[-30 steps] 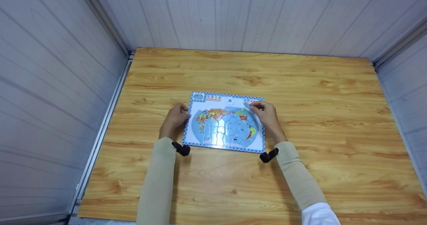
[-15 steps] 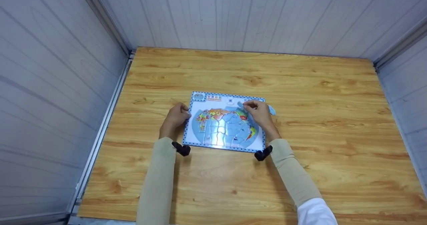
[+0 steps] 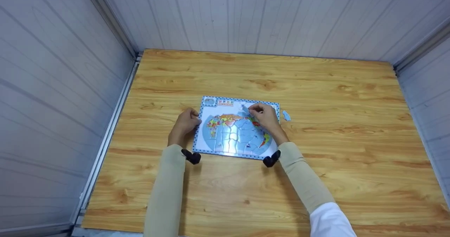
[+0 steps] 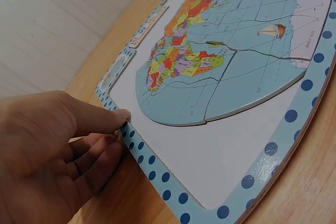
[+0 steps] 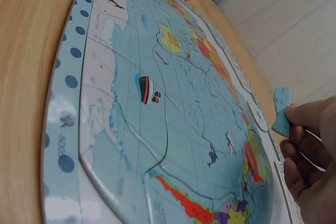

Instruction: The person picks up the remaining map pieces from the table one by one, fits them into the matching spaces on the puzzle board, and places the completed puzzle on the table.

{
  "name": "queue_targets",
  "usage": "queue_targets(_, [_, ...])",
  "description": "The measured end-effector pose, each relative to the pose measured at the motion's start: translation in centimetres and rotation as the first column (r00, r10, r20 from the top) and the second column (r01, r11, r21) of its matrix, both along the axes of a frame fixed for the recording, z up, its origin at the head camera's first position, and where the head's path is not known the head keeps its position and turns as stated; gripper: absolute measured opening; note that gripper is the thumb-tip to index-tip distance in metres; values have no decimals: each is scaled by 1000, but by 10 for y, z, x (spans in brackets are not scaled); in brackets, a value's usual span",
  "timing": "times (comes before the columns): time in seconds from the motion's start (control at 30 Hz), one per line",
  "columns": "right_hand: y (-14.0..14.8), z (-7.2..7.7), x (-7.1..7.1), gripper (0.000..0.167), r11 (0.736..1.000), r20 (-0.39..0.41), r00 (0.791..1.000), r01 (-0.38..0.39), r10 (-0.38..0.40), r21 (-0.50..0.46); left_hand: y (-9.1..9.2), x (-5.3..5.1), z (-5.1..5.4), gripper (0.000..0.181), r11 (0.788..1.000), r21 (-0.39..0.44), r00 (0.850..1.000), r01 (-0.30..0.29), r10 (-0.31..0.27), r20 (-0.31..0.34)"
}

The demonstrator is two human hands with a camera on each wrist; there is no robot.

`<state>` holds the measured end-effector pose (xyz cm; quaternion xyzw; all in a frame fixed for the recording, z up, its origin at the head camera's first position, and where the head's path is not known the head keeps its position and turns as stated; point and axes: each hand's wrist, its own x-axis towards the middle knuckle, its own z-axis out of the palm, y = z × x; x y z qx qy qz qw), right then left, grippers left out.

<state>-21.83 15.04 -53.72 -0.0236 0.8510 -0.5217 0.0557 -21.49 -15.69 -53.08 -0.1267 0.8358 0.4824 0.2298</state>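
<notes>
A world map jigsaw puzzle board (image 3: 225, 155) with a dotted blue border lies on the wooden table. My left hand (image 3: 184, 123) holds the board's left border; in the left wrist view the thumb (image 4: 122, 115) lies on the edge and the other fingers curl beside and below it. My right hand (image 3: 268, 116) pinches a small light-blue puzzle piece (image 5: 282, 109) between thumb and fingers, above the upper part of the map. In the head view that hand covers the board's upper right. Most of the oval map is filled with fitted pieces.
One loose blue puzzle piece (image 3: 286, 115) lies on the table (image 3: 344, 124) just off the board's right edge. White panel walls (image 3: 235, 19) stand along the back, left and right sides of the table.
My right hand has moved left over the top of the board with its puzzle piece, uncovering the loose piece at the right. The left hand stays on the left border.
</notes>
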Motion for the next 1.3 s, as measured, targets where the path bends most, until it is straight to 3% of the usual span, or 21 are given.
queue_targets(0.27, [-11, 0, -4, 16, 997, -24, 998, -59, 60, 39, -1, 1, 1, 21, 1000, -7, 999, 0, 0, 34])
queue_targets(0.7, [-20, -5, -10, 16, 997, -18, 997, -69, 69, 28, 2, 2, 0, 24, 1000, -5, 1000, 4, -4, -4])
queue_targets(0.97, [-26, -11, -14, 17, 992, -54, 991, -119, 121, 38, 2, 2, 0, 22, 1000, -2, 1000, -15, 15, 13])
queue_targets(1.3, [-34, -6, -19, 16, 994, -25, 994, -102, 103, 31, 1, 5, 1, 23, 1000, 4, 1000, -7, 6, 17])
